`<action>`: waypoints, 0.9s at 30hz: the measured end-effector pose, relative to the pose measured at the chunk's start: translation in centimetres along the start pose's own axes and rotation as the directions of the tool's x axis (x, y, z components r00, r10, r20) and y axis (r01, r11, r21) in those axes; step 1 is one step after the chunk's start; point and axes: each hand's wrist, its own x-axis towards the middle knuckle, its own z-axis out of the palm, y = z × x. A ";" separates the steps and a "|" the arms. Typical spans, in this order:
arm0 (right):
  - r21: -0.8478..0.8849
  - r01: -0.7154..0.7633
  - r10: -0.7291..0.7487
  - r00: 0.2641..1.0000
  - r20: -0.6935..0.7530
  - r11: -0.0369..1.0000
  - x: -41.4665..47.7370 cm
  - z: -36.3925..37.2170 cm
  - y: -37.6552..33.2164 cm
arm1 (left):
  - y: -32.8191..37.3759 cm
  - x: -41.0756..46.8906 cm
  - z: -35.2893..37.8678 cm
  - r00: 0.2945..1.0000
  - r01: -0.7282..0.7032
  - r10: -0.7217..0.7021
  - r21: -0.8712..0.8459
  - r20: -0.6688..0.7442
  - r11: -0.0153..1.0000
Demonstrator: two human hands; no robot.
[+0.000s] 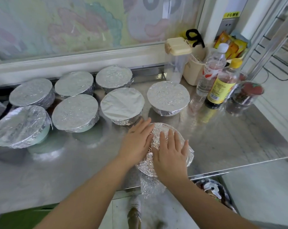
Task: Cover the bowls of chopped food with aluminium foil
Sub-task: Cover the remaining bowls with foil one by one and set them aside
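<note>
Two hands flat, fingers straight, pressing foil (156, 135), gripping nothing: left hand (136, 142) on bowl (190, 155) left rim, right hand (170, 157) nearer; loose flap (151, 185) nearward, over surface (222, 138) edge.

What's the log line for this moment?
step: pressing foil over nearest bowl | left hand: flat on foil | right hand: flat on foil | other bowls: covered
</note>
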 end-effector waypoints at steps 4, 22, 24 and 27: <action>0.011 -0.046 0.047 0.996 -0.072 0.999 0.2 0.5 1.1 | 0.0 -0.2 0.5 0.998 0.030 -0.036 0.099 0.059 0.995; 0.775 -0.318 0.181 0.948 0.261 0.546 5.7 -0.8 5.0 | 4.0 -4.6 0.6 0.858 0.495 -0.514 -0.255 -0.009 0.831; 0.749 -0.309 0.136 0.949 0.285 0.586 6.6 -1.7 5.0 | 4.3 -4.8 -0.1 0.836 0.523 -0.547 -0.370 0.049 0.768; 0.742 -0.224 0.235 0.968 0.092 0.632 7.5 -4.3 4.8 | 4.1 -4.6 -1.4 0.832 0.524 -0.555 -0.365 0.024 0.770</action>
